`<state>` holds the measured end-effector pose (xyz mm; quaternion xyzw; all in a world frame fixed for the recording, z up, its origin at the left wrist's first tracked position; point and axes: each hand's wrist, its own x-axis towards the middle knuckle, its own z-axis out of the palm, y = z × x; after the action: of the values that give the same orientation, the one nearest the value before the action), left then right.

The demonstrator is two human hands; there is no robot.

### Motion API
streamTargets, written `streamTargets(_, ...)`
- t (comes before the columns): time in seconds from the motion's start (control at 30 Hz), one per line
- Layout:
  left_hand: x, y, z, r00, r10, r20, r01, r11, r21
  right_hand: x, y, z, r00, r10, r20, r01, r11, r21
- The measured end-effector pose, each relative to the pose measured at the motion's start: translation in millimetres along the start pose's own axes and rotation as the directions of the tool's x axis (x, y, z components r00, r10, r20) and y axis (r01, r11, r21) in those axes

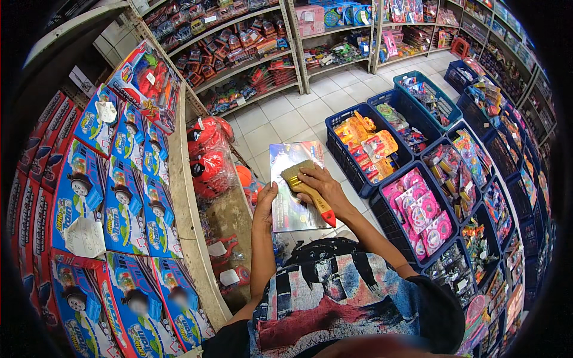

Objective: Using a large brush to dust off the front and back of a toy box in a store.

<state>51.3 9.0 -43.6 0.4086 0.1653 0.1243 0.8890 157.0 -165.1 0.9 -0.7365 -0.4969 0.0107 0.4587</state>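
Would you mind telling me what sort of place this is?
Most likely a toy shop: stacked blue toy boxes on the left, shelves of packaged toys behind, and blue crates of goods on the tiled floor.

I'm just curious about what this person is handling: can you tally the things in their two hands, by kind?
Paintbrush, in the right hand: 1
Flat shiny toy package, held by the left hand: 1
Total: 2
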Motion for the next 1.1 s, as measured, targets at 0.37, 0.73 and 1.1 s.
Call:
streamTargets(0.37, 2.0, -1.0, 6.1, 1.000, -0.005, 0.023, 0.004, 0.999, 0.032, -4.2, 1.1, -0.6, 0.999, -0.007, -0.042, 0.006, 1.000, -0.028)
streamTargets(0.73, 3.9, 0.2, -2.9, 0.999, 0.041, 0.000, -0.041, 0.998, 0.048, -2.0, -3.7, -0.9, 0.996, -0.085, -0.002, 0.085, 0.996, -0.021)
streamTargets(1.1, 0.7, 7.8, 2.3, 0.995, 0.083, -0.054, -0.083, 0.997, 0.007, 2.9, -1.5, -0.3, 0.999, -0.034, 0.005, 0.035, 0.996, -0.080)
